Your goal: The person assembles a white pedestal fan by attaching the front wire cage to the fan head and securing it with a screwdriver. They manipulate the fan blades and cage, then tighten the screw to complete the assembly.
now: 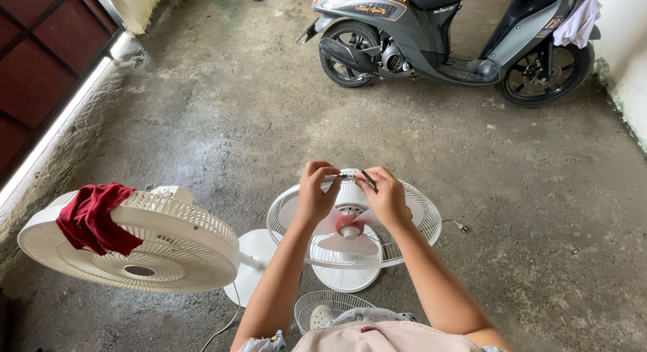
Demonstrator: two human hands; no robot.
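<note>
A white fan (418, 220) lies face up on the concrete floor, its front grille off, its pale blades and pink hub (349, 224) exposed. Both my hands are at the far rim of its rear guard. My left hand (317, 190) pinches the rim with closed fingers. My right hand (385, 196) grips a small dark tool (368, 179) whose tip points at the same spot on the rim. What the tool touches is hidden by my fingers.
A second white fan (168, 241) lies at the left with a dark red cloth (94, 217) draped on its grille. A small wire grille (323, 310) sits near my lap. A grey scooter (445, 35) stands at the back. A cord plug (461, 226) lies at the right.
</note>
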